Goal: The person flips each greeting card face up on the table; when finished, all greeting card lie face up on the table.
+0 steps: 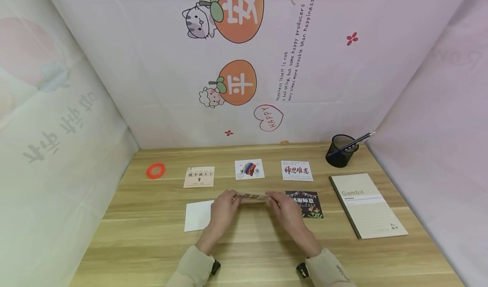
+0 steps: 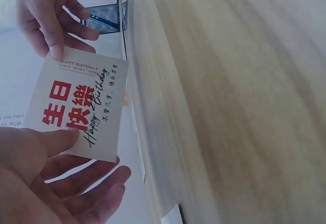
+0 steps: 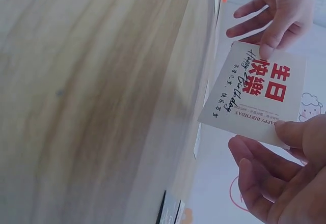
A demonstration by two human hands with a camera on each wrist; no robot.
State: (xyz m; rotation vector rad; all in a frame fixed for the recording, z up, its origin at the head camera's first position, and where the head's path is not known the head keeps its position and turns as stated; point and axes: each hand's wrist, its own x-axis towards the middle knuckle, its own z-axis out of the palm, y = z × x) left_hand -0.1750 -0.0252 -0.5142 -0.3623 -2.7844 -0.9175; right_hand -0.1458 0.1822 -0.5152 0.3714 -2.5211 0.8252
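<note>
A birthday card [image 1: 252, 196] with red Chinese characters and "Happy Birthday" in black script is held up off the table, tilted, between both hands. My left hand [image 1: 223, 208] pinches one end, thumb on the printed face and fingers behind, as the left wrist view shows on the card [image 2: 104, 109]. At the opposite end my right hand [image 1: 287, 213] pinches it the same way; its thumb lies over the edge of the card [image 3: 244, 104] in the right wrist view. Beneath the left hand lies a blank white card [image 1: 197, 217]. The right hand partly covers a dark card [image 1: 310, 200] with flowers.
Behind the hands lie a beige card [image 1: 199, 177], a white card with a colourful drawing [image 1: 249, 169] and a white card with red writing [image 1: 297, 171]. A red tape ring [image 1: 155, 171] is far left. To the right are a notebook [image 1: 370, 206] and a black mesh pen cup [image 1: 340, 153].
</note>
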